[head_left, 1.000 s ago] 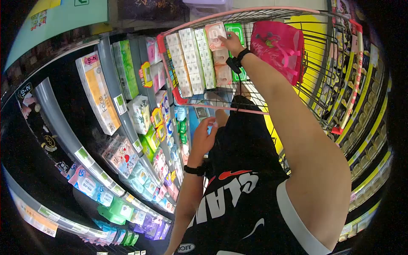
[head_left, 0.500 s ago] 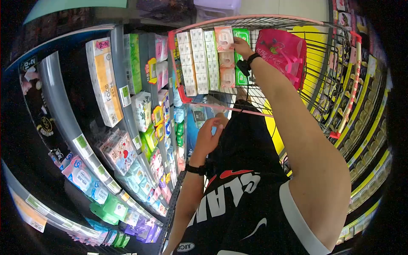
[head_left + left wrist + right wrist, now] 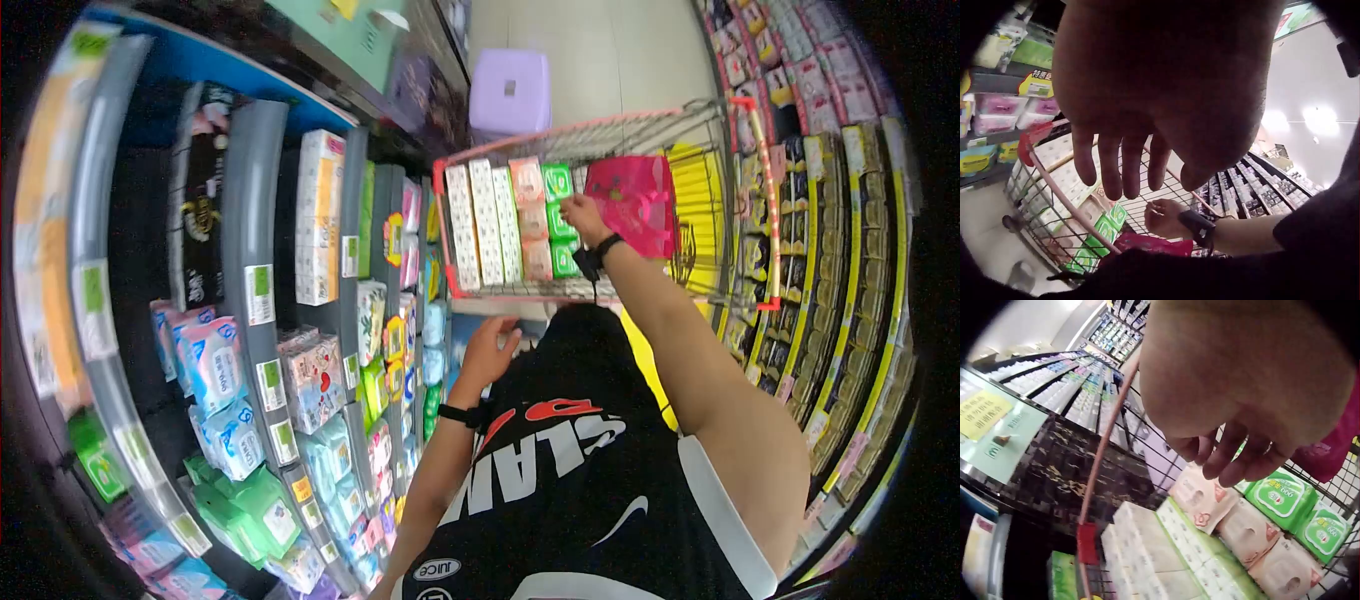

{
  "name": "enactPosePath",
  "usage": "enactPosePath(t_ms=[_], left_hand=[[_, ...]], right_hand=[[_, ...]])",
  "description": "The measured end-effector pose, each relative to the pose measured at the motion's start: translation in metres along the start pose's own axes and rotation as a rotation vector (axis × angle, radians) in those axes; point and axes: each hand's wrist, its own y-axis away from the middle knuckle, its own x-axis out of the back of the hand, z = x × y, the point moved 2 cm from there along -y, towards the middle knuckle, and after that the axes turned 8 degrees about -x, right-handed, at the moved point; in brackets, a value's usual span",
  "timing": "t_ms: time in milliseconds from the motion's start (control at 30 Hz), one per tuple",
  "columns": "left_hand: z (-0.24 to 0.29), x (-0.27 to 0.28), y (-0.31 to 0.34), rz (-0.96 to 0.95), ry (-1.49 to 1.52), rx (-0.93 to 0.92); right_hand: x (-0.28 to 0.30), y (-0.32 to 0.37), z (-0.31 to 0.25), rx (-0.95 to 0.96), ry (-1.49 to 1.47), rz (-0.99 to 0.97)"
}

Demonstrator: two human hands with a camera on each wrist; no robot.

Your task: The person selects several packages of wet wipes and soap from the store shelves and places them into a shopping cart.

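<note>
My right hand [image 3: 583,216] is inside a shopping cart with a pink rail [image 3: 1106,444], over the green wipe packs [image 3: 557,182]. Its fingers hang loosely bent, and nothing shows in its grasp. Beside the green packs stand pale pink packs [image 3: 527,180], then long white tissue bundles [image 3: 482,222] at the cart's left end. A bright pink bag [image 3: 645,200] lies to the right of this hand. Before my body, short of the cart, is my left hand [image 3: 488,352], relaxed and holding nothing; in the left wrist view its fingers hang apart.
Shelves of tissue and wipe packs [image 3: 213,360] rise on the left, with price tags [image 3: 259,294] along their edges. More stocked shelves [image 3: 815,300] line the right side. A purple stool [image 3: 510,92] stands beyond the cart, near a dark counter [image 3: 1079,462].
The right hand has moved off the pale pink pack, rightward to the green packs. The head view has shifted, so the cart sits lower and looks smaller. My left hand remains relaxed.
</note>
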Motion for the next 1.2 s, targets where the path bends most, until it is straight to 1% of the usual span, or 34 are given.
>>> enactPosePath(t_ms=[33,100,167,233,300,367,400,500,533,567,633,700,733,833,867,967,1067,1100,1133,1167,1200], left_hand=[[-0.005,0.004,0.006,0.016,-0.029,-0.045],[-0.008,0.013,0.021,0.064,0.013,-0.053],[-0.018,0.022,0.039,0.094,0.021,-0.08],[-0.034,0.027,0.055,0.142,0.053,-0.106],[-0.043,0.034,0.071,0.13,0.019,-0.098],[-0.041,0.044,0.089,0.148,-0.039,-0.149],[-0.047,0.044,0.096,0.155,-0.026,-0.129],[-0.053,0.05,0.117,0.172,-0.038,-0.156],[-0.053,0.052,0.125,0.192,-0.022,-0.147],[-0.064,0.048,0.131,0.248,0.0,-0.19],[-0.066,0.053,0.146,0.278,-0.008,-0.193],[-0.073,0.056,0.162,0.298,-0.019,-0.202],[-0.078,0.055,0.171,0.318,-0.048,-0.191],[-0.083,0.06,0.203,0.369,-0.088,-0.133],[-0.083,0.062,0.216,0.385,-0.094,-0.11],[-0.088,0.066,0.256,0.462,-0.055,-0.127],[-0.111,0.056,0.29,0.483,-0.078,-0.085],[-0.108,0.055,0.302,0.493,-0.035,-0.058],[-0.099,0.056,0.315,0.501,0.005,-0.031],[-0.095,0.057,0.325,0.507,0.042,-0.004],[-0.098,0.056,0.332,0.526,0.035,-0.022]], right_hand=[[-0.001,0.012,-0.017,0.021,-0.029,0.001],[0.001,0.02,-0.046,0.164,0.048,0.023],[-0.013,0.059,-0.106,0.26,-0.113,0.012],[-0.024,0.093,-0.168,0.233,-0.206,-0.148],[-0.051,0.155,-0.238,0.3,-0.234,-0.295],[-0.073,0.198,-0.286,0.536,-0.175,-0.358],[-0.083,0.217,-0.306,0.65,-0.147,-0.386],[-0.117,0.273,-0.359,0.885,-0.114,-0.529],[-0.129,0.295,-0.373,0.949,0.0,-0.494],[-0.142,0.31,-0.384,1.015,0.043,-0.524],[-0.168,0.337,-0.403,1.149,0.124,-0.579],[-0.198,0.374,-0.418,1.283,0.209,-0.539],[-0.213,0.392,-0.423,1.347,0.25,-0.517],[-0.254,0.437,-0.435,1.405,0.266,-0.54],[-0.266,0.449,-0.441,1.462,0.265,-0.577],[-0.306,0.488,-0.458,1.594,0.219,-0.648],[-0.35,0.557,-0.473,1.807,0.395,-0.595],[-0.37,0.581,-0.474,1.851,0.44,-0.654],[-0.39,0.594,-0.475,1.841,0.519,-0.759],[-0.408,0.613,-0.473,1.945,0.56,-0.785],[-0.425,0.632,-0.469,2.049,0.6,-0.807]])
